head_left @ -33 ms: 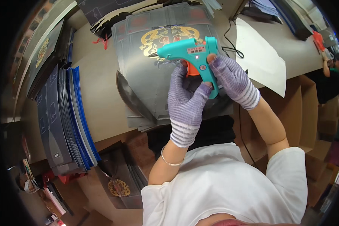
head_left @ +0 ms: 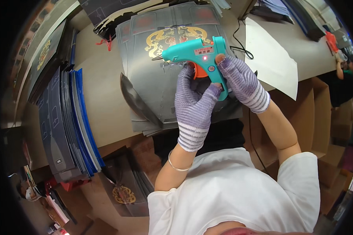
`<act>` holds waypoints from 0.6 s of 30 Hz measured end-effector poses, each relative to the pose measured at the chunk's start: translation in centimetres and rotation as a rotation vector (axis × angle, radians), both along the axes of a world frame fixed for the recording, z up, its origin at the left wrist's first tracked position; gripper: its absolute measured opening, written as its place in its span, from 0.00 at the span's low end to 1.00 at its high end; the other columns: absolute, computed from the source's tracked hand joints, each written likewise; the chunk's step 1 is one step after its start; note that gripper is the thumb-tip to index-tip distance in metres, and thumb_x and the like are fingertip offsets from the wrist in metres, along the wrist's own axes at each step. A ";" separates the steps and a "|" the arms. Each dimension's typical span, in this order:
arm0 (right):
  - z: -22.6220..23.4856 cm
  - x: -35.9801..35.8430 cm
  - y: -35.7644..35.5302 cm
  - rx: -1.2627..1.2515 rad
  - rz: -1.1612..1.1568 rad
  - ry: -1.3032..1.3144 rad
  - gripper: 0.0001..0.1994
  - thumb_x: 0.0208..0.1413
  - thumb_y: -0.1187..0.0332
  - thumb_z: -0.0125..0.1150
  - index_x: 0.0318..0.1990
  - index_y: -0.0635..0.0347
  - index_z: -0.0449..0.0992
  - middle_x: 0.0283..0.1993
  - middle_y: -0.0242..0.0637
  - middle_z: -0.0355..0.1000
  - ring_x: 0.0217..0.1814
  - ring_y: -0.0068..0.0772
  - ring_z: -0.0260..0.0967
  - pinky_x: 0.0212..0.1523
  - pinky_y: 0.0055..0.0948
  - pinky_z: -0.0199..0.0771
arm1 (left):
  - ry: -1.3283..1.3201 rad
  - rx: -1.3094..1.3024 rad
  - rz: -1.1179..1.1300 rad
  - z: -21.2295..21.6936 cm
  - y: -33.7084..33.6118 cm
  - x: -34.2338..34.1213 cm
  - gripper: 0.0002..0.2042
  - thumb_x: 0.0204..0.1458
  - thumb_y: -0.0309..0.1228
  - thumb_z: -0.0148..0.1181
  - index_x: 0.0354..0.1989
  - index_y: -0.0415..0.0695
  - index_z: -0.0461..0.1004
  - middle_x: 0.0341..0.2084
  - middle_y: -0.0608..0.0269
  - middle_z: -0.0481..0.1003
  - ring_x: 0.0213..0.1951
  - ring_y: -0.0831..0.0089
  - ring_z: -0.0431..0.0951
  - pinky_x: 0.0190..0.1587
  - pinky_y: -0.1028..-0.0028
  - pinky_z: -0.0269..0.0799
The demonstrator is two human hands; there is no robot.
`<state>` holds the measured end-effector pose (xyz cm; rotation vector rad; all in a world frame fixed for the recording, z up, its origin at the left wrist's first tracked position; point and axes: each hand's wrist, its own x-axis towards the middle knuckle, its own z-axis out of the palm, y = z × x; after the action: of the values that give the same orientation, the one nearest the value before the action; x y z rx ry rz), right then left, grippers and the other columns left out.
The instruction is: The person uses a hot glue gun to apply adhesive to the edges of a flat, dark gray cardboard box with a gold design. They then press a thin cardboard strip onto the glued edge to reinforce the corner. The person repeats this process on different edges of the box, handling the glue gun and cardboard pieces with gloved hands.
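Observation:
A teal hot glue gun [head_left: 184,54] with an orange trigger [head_left: 200,71] is held up above a stack of grey printed sheets [head_left: 153,90], its metal nozzle pointing left. A small red light glows on its side. My left hand [head_left: 194,103], in a purple and white striped knit glove, is closed round the handle near the trigger. My right hand [head_left: 242,82], gloved alike, grips the back end with its thumb against the body. Its other fingers are partly hidden behind. The top sheet carries a gold and red ornament, partly covered by the gun.
Dark and blue folded boards [head_left: 62,125] stand in a row at the left. A white sheet [head_left: 270,58] and a black cable [head_left: 239,39] lie to the right. Open cardboard boxes [head_left: 302,117] are below. Another person [head_left: 343,78] is at the far right.
The glue gun has shifted very slightly up and left with both hands on it. Its red light looks brighter.

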<state>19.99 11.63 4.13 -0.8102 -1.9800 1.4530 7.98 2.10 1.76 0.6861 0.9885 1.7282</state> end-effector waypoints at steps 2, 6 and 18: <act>0.7 -0.2 -0.6 -0.147 -0.054 0.020 0.21 0.66 0.54 0.49 0.51 0.66 0.70 0.40 0.46 0.74 0.41 0.37 0.75 0.42 0.29 0.76 | -0.049 0.032 0.006 0.0 0.2 0.4 0.32 0.53 0.20 0.60 0.65 0.35 0.53 0.51 0.52 0.69 0.55 0.66 0.71 0.56 0.69 0.70; -1.2 -0.4 -0.7 0.568 -0.118 0.076 0.19 0.64 0.58 0.52 0.52 0.66 0.70 0.44 0.48 0.74 0.42 0.43 0.75 0.45 0.32 0.76 | -0.153 0.014 -0.069 1.0 0.5 0.2 0.33 0.52 0.30 0.66 0.64 0.37 0.55 0.51 0.56 0.68 0.52 0.71 0.71 0.54 0.72 0.70; -0.7 0.6 22.4 0.747 -0.344 -0.823 0.15 0.59 0.60 0.51 0.45 0.56 0.78 0.42 0.47 0.77 0.46 0.50 0.75 0.50 0.40 0.74 | -0.153 -0.072 0.004 -0.9 0.9 -1.9 0.21 0.53 0.21 0.57 0.55 0.39 0.63 0.30 0.61 0.71 0.31 0.72 0.73 0.36 0.70 0.74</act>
<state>20.56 33.99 3.40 -1.4027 -2.4989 0.0868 6.12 3.00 0.85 0.4981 0.9408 1.7130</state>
